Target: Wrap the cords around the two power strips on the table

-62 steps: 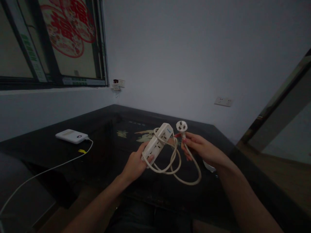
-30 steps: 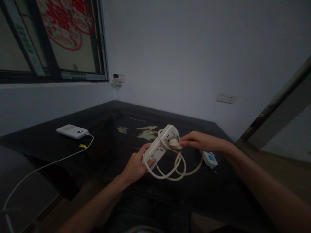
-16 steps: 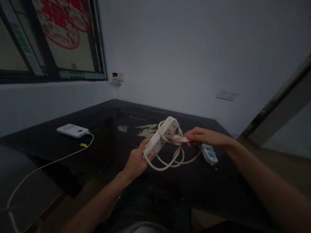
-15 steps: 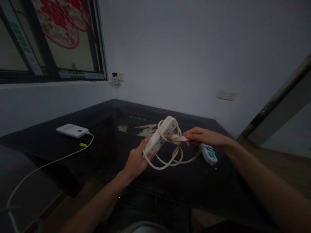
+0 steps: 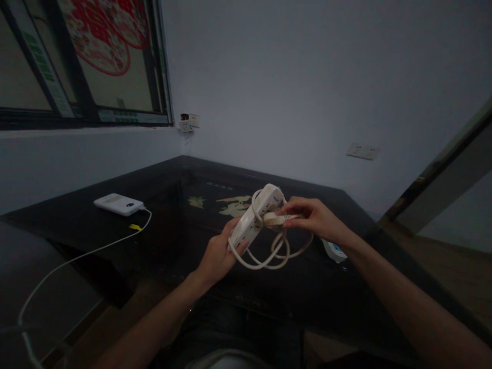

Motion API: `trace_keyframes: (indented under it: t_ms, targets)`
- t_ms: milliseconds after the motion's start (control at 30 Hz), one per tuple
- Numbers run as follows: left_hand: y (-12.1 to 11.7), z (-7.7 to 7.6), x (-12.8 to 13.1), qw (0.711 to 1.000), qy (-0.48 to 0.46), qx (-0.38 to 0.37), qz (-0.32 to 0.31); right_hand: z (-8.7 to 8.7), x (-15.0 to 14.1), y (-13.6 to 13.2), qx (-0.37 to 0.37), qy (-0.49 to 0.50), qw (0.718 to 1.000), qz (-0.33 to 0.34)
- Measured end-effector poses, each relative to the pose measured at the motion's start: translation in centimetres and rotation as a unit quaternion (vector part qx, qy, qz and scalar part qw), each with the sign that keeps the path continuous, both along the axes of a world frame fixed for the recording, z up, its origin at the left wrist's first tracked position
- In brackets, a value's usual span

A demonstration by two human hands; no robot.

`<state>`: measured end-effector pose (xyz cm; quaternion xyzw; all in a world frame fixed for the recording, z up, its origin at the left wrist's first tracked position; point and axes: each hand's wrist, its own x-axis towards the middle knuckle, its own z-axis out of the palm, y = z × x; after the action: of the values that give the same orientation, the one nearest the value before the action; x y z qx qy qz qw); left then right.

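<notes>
My left hand (image 5: 218, 254) grips the near end of a white power strip (image 5: 257, 214) and holds it above the dark table (image 5: 172, 225), tilted up and away. The strip's cream cord (image 5: 269, 256) is looped around it and hangs below in several coils. My right hand (image 5: 313, 218) pinches the cord's plug (image 5: 273, 219) flat against the face of the strip near its far end.
A white power bank (image 5: 118, 204) lies at the table's left with a white cable (image 5: 92, 251) trailing off the front edge. A small white and blue adapter (image 5: 335, 251) lies under my right wrist. Wall sockets (image 5: 362, 150) sit on the far wall, a window (image 5: 77, 61) at upper left.
My right hand brought the plug from upright beside the strip down against the strip's face. The cord's loops drew in closer under the strip. My left hand kept its hold.
</notes>
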<state>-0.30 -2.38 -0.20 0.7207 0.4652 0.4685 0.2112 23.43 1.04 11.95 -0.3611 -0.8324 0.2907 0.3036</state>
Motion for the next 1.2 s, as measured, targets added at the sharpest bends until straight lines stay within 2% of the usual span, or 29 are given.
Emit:
trace_keyframes:
  t_ms: [100, 267, 400, 600, 700, 800, 1033, 1100, 1200]
  targets:
    - [-0.1, 0.1, 0.1, 1.0, -0.016, -0.006, 0.001, -0.1, 0.5, 0.2, 0.024, -0.007, 1.0, -0.008]
    - [-0.1, -0.2, 0.1, 1.0, -0.017, -0.006, 0.011, -0.6, 0.7, 0.7, 0.089, -0.073, 0.991, -0.073]
    - [-0.1, -0.5, 0.0, 0.999, 0.027, 0.012, 0.027, -0.6, 0.2, 1.0, 0.13, -0.158, 0.977, -0.053]
    - [-0.1, -1.0, 0.3, 0.996, 0.066, 0.053, 0.017, -0.2, -0.6, 2.0, 0.093, -0.259, 0.961, -0.019]
    - [0.0, -1.1, 0.7, 0.996, 0.072, 0.051, 0.016, 0.1, -1.3, 2.3, 0.1, -0.312, 0.944, -0.037]
    - [0.2, -1.1, 0.9, 0.997, 0.072, 0.032, 0.01, 0.3, -2.2, 2.2, 0.137, -0.38, 0.912, -0.066]
    - [0.6, -1.6, 1.3, 0.996, -0.006, -0.067, -0.057, -0.3, -3.8, 1.7, 0.178, -0.442, 0.874, -0.099]
    - [0.7, -1.6, 1.5, 0.988, -0.053, -0.092, -0.109, -0.9, -4.0, 1.3, 0.177, -0.447, 0.874, -0.071]
    - [1.0, -1.2, 1.4, 0.97, -0.113, -0.1, -0.19, -1.7, -4.2, 0.8, 0.161, -0.417, 0.894, -0.038]
